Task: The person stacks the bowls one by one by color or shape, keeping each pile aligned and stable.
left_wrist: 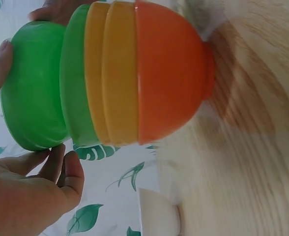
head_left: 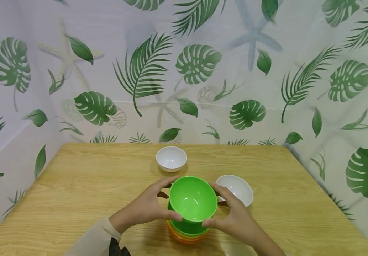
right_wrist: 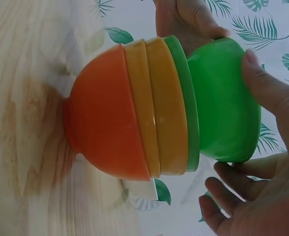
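Both hands hold a bright green bowl by its sides, the left hand on one side and the right hand on the other. Thumbs lie at its near rim, while the fingers curl round its outside. This bowl sits tilted at the top of a nested stack; whether its base touches the bowl below is hard to tell. Under it come a second green bowl, two yellow-orange bowls and, lowest, an orange bowl standing on the table.
A white bowl stands beyond the stack, toward the back of the wooden table. Another white bowl is just behind the right hand, partly covered by it. A leaf-patterned cloth hangs behind the table and along its sides.
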`<state>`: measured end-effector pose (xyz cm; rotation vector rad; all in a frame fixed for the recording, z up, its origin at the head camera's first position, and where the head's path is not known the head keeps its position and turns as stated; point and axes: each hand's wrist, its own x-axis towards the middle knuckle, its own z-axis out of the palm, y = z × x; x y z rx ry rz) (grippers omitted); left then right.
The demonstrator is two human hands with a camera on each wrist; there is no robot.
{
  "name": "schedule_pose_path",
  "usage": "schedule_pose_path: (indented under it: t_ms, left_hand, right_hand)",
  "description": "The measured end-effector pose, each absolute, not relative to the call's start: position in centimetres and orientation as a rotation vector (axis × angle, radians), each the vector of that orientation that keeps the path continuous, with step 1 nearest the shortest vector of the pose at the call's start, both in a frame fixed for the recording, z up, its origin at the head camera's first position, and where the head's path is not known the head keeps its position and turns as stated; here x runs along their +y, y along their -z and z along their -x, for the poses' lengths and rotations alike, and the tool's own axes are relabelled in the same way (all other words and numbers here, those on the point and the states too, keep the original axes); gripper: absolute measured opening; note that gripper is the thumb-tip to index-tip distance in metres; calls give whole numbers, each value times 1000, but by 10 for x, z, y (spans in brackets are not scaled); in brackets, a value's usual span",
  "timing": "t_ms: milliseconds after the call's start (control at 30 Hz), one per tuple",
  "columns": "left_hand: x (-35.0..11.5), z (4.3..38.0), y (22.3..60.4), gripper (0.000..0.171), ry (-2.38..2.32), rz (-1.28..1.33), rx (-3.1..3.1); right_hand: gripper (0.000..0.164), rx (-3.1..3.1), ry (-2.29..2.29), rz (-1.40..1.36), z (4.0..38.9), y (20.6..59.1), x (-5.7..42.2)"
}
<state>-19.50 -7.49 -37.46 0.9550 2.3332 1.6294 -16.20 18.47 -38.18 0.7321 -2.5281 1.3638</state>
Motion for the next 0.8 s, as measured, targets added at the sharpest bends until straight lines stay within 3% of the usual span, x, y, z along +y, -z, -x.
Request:
schedule_pose_path:
  t_ms: [800]
  left_hand:
    - [-78, 184, 397, 92, -1474, -863, 2381]
  right_hand:
    - [91, -2673, -1277, -728, 153, 394, 181]
